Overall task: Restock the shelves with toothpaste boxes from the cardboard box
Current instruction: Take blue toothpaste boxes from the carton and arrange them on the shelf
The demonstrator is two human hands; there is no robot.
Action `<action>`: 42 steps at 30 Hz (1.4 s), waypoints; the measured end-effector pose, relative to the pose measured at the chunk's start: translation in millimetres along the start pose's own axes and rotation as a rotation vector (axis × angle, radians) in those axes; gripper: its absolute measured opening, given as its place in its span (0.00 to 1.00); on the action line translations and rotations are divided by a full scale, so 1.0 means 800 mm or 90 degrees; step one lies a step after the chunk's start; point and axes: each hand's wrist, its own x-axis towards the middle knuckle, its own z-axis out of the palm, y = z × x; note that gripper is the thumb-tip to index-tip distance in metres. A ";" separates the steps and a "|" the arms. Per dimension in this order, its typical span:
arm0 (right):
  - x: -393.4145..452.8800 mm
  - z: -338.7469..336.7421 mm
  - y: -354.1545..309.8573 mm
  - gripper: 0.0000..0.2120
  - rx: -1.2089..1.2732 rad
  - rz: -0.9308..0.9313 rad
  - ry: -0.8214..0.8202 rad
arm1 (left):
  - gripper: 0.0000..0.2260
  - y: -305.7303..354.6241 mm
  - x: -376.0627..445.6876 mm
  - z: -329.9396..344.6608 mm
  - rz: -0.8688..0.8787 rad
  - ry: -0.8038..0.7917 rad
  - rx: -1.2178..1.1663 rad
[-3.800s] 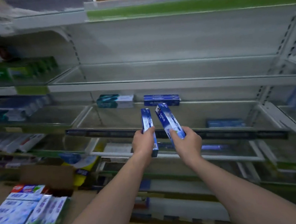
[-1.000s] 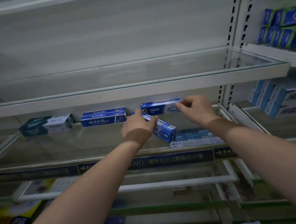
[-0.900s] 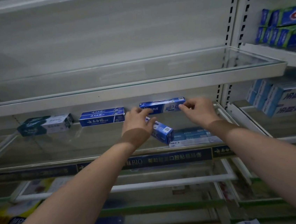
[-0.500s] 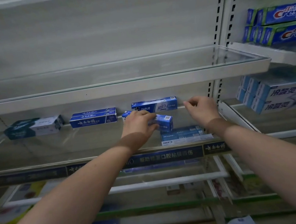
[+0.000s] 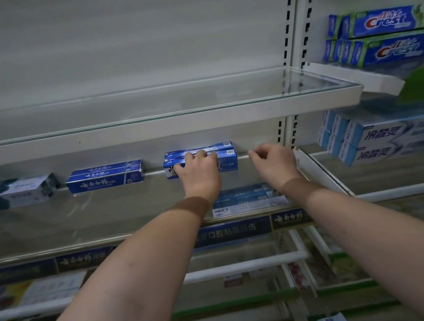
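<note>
Two blue toothpaste boxes (image 5: 224, 153) sit one in front of the other at the back of the glass shelf (image 5: 107, 218), and the left hand (image 5: 199, 173) is on the front one, its fingers curled over the top edge and its thumb low on the near face, so it grips that box while it squares it against the one behind. The right hand (image 5: 275, 165) hovers just right of that grip, near the boxes' right ends, fingers loosely curled around nothing and touching nothing that can be seen. The step in hand looks like the last of placing: the pair is down on the shelf and only the lining-up is left. Left of the grip, well apart from it, a dark blue pair of boxes (image 5: 105, 175) stands at the same back wall, and further left again a teal and white box (image 5: 13, 193). Below and near the wrists, pale blue boxes (image 5: 246, 198) show through the glass from the level beneath. The cardboard box is out of view. The next move, as I judge it, calls for letting go without dragging the front box out of line, then pulling both arms back clear of the shelf lip and turning down to the supply for more boxes
</note>
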 end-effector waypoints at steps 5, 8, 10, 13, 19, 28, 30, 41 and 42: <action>0.004 0.002 -0.004 0.13 0.020 0.004 -0.002 | 0.14 0.003 0.005 0.000 -0.012 -0.008 0.017; 0.008 0.003 -0.007 0.14 0.023 0.005 0.001 | 0.15 0.004 0.007 0.001 -0.012 -0.012 0.042; 0.008 0.004 -0.010 0.13 0.028 0.004 -0.001 | 0.15 0.004 0.009 0.001 -0.014 -0.012 0.049; 0.007 0.008 -0.013 0.13 0.030 0.003 -0.002 | 0.16 0.005 0.009 0.003 -0.020 -0.010 0.043; -0.009 0.018 -0.028 0.11 0.028 0.006 -0.028 | 0.19 -0.004 0.000 -0.008 -0.020 -0.019 -0.082; -0.053 0.073 -0.115 0.12 -0.004 -0.047 -0.147 | 0.22 -0.099 -0.054 -0.073 -0.141 -0.023 -0.095; -0.074 0.091 -0.147 0.16 -0.026 -0.097 -0.173 | 0.23 -0.138 -0.070 -0.090 -0.166 -0.029 -0.092; -0.231 0.209 -0.390 0.19 -0.024 -0.227 -0.313 | 0.21 -0.395 -0.211 -0.222 -0.317 0.010 -0.091; -0.249 0.221 -0.413 0.19 -0.019 -0.242 -0.320 | 0.21 -0.420 -0.227 -0.233 -0.322 0.022 -0.084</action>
